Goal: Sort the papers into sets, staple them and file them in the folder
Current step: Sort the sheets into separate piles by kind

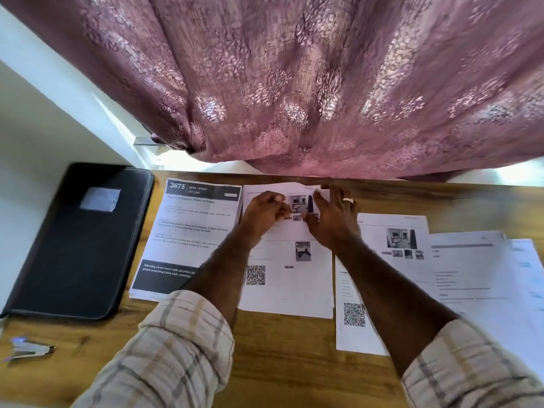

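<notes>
Nearest, two checked sleeves [164,357] rolled back on the forearms, reaching forward over a wooden desk [279,363]. At the near left edge, a stapler [28,350], lying blurred and apart from everything else. Beyond it on the left, a black folder [73,245], closed, flat, set at a slant with one corner over the desk edge. Just right of the folder, a stack of papers [188,237] headed "3675", dark band at the foot. In the middle, a second set of papers [287,278] with a QR code and small photos, far edge lifted slightly off the desk. On that far part, the left hand [263,214], fingers curled in and pinched on the top sheet near the printed photo. Beside it, the right hand [331,219], ring on one finger, fingers spread fairly wide and pressed on the same sheets; whether gripping or only steadying, impossible to tell. To the right, more sheets [391,260] overlapping, and a further blurred pile [482,275] at the far right. Behind the desk, a mauve patterned curtain [309,83] hanging down to its back edge.
</notes>
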`<action>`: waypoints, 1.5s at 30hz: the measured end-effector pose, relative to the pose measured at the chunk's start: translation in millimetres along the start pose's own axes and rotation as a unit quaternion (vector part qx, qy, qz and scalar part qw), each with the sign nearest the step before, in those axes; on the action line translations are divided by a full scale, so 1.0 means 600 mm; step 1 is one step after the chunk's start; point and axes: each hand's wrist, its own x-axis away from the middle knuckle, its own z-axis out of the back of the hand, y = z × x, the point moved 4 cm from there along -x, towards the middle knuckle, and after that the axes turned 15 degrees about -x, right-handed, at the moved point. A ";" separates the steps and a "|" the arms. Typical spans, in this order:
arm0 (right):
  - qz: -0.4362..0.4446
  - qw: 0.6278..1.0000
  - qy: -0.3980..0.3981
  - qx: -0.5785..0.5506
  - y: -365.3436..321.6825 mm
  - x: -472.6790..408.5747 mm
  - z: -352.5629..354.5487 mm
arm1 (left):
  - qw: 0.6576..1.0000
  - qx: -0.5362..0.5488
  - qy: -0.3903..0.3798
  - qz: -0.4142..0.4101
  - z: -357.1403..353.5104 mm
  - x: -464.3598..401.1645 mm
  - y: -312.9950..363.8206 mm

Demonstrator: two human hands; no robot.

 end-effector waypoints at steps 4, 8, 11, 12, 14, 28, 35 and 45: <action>0.044 0.996 0.022 -0.068 -0.005 0.018 0.024 | 0.999 0.041 -0.024 0.010 0.003 0.001 0.002; 0.086 0.949 0.019 -0.303 -0.010 0.059 0.043 | 0.997 0.073 -0.022 0.033 0.003 -0.003 0.000; 0.090 0.895 -0.019 -0.436 -0.003 0.084 0.033 | 0.989 0.137 -0.016 0.053 0.004 -0.011 0.003; 0.082 0.891 -0.032 -0.444 0.003 0.085 0.028 | 0.987 0.150 -0.018 0.056 0.003 -0.014 0.005; 0.065 0.896 -0.053 -0.436 0.011 0.084 0.023 | 0.989 0.132 -0.007 0.071 0.002 -0.015 0.010; 0.053 0.998 -0.036 -0.019 0.052 0.018 0.031 | 0.991 -0.111 0.060 0.031 -0.002 -0.019 0.001; 0.094 0.995 -0.020 0.020 0.056 0.023 0.020 | 0.995 -0.088 0.041 0.027 0.000 -0.034 -0.017; 0.063 0.974 -0.019 -0.215 0.032 0.038 0.038 | 0.997 -0.055 0.034 0.029 -0.004 -0.027 -0.004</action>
